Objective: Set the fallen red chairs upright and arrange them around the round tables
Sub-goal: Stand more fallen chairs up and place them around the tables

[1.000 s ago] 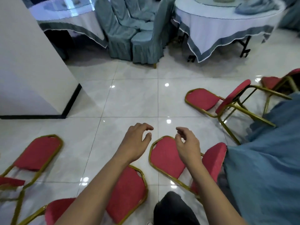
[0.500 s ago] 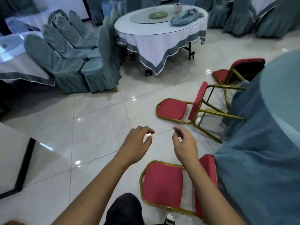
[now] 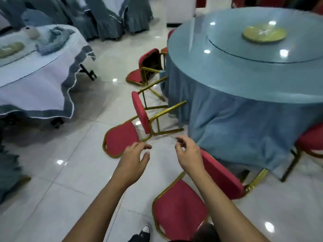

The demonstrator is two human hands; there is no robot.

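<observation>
The view has swung to the blue counter [image 3: 227,81]; three red chairs [image 3: 122,137] lie fallen beside it. Left hand [image 3: 134,159] and right hand [image 3: 188,154], loosely curled, hold nothing; righting hasn't begun.

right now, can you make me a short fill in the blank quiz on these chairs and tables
1. The fallen chairs have red cushions and ____ metal frames.
2. The round table beside them is draped in a ____ cloth.
3. Both the left hand and the right hand hold ____.
4. The cloth on the far table is mainly ____ with a grey border.

Missing words: gold; blue; nothing; white
</observation>
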